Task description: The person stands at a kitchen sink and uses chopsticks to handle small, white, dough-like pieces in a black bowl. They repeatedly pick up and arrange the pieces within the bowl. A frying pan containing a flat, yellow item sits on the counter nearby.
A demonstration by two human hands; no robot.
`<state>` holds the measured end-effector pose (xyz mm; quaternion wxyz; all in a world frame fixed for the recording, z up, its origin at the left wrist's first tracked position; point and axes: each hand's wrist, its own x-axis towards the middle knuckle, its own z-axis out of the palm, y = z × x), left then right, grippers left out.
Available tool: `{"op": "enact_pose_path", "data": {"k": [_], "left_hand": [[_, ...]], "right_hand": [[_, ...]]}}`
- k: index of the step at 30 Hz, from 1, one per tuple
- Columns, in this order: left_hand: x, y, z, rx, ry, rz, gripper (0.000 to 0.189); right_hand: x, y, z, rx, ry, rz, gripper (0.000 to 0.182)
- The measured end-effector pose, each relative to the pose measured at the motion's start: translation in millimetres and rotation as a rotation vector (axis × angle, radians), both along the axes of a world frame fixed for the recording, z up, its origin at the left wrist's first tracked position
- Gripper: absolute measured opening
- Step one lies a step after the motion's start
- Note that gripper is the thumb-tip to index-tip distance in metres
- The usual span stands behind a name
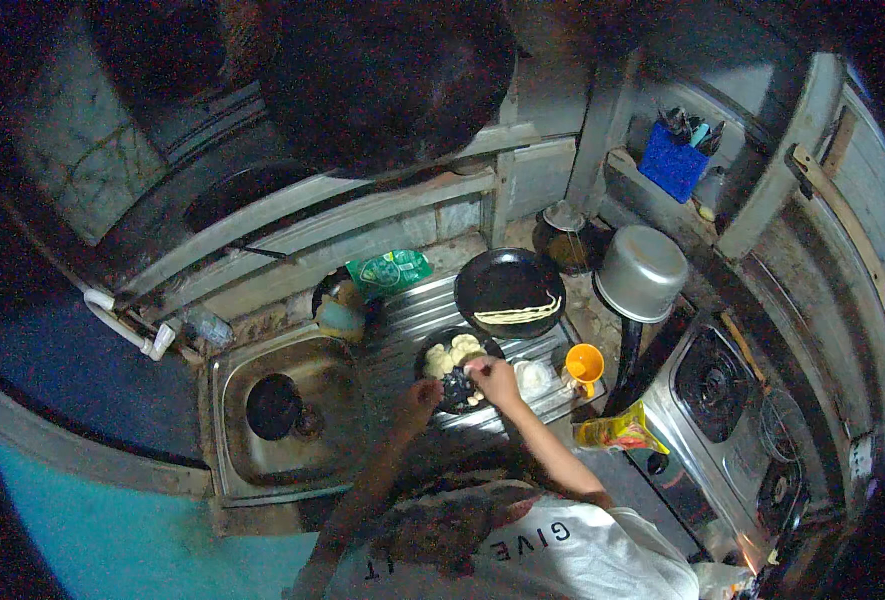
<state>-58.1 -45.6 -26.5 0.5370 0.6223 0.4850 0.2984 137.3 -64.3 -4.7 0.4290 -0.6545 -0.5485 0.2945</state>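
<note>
A dark plate [453,397] holding pale, dough-like lumps [441,360] lies on the sink's ribbed metal drainboard [405,300]. My right hand [492,377] is over the plate's right side, its fingertips together near the lumps; whether something is between them cannot be made out. At the plate's left edge is my left hand [421,399], in shadow, its fingers bent and their grip unclear. Behind the plate, a larger black plate [510,281] carries thin pale strips [519,313]. Just right of my right hand sits a white plastic bag [532,377], and beyond it an orange cup [584,364].
The steel sink basin [292,465] is at left, with a dark round item [273,406] inside. A green pouch [390,272] lies at the back. At right are an upturned metal pot [643,271], a yellow packet [622,430] and a gas stove [735,442] with a wire strainer [778,424].
</note>
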Motion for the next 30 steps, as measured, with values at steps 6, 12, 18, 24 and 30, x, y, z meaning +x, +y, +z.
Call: {"op": "enact_pose_path", "data": {"k": [6, 12, 18, 24, 30], "left_hand": [[28.0, 1.9, 25.4, -0.636, -0.350, 0.088, 0.044], [17.5, 19.4, 26.3, -0.570, -0.647, -0.370, 0.038], [10.2, 30.2, -10.9, 0.197, -0.110, -0.270, 0.026], [14.8, 9.4, 47.6, 0.327, -0.009, -0.173, 0.025], [21.0, 13.2, 22.0, -0.023, -0.102, -0.117, 0.021]], "right_hand": [[-13.5, -24.2, 49.4, -0.068, -0.046, 0.297, 0.021], [35.7, -40.7, 58.0, -0.071, -0.418, -0.178, 0.015], [78.2, -44.0, 25.9, -0.234, -0.923, -0.273, 0.014], [66.5, -30.8, 7.9, -0.460, -0.916, -0.225, 0.016], [66.5, -30.8, 22.7, -0.456, -0.865, -0.244, 0.017]]}}
